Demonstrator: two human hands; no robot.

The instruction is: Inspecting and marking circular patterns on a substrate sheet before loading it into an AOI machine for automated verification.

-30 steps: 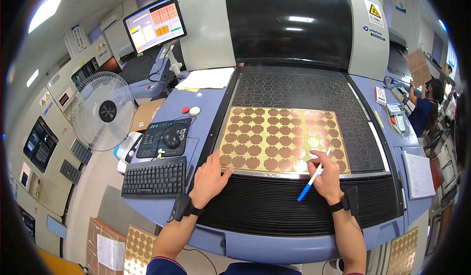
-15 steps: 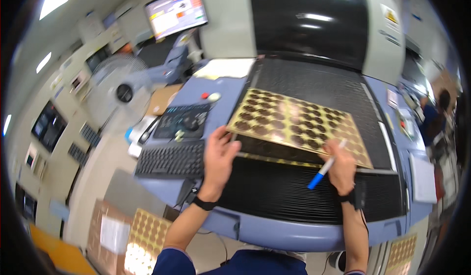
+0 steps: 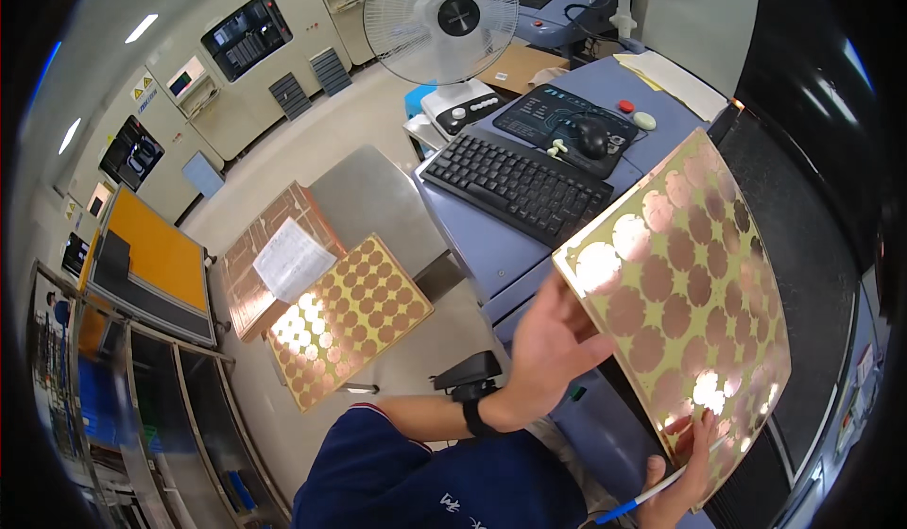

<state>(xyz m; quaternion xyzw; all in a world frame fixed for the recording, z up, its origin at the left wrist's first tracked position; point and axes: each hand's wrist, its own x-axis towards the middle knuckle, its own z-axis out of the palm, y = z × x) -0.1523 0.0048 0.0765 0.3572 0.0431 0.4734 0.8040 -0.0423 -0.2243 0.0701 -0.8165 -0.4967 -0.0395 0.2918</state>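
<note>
A copper-patterned panel is tilted over the edge of the counter; the left hand and right hand grasp it well apart, presumably for balance. The right also pinches a blue-capped marker. Leftward, a similar panel lies beside a brown stack.

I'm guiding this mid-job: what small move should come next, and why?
Probably ease the panel gently away from the keyboard: in this view they nearly meet, and the real gap can't be judged. The left hand grips one edge; the right hand, also on it, holds a pen, so care seems wise.
</note>
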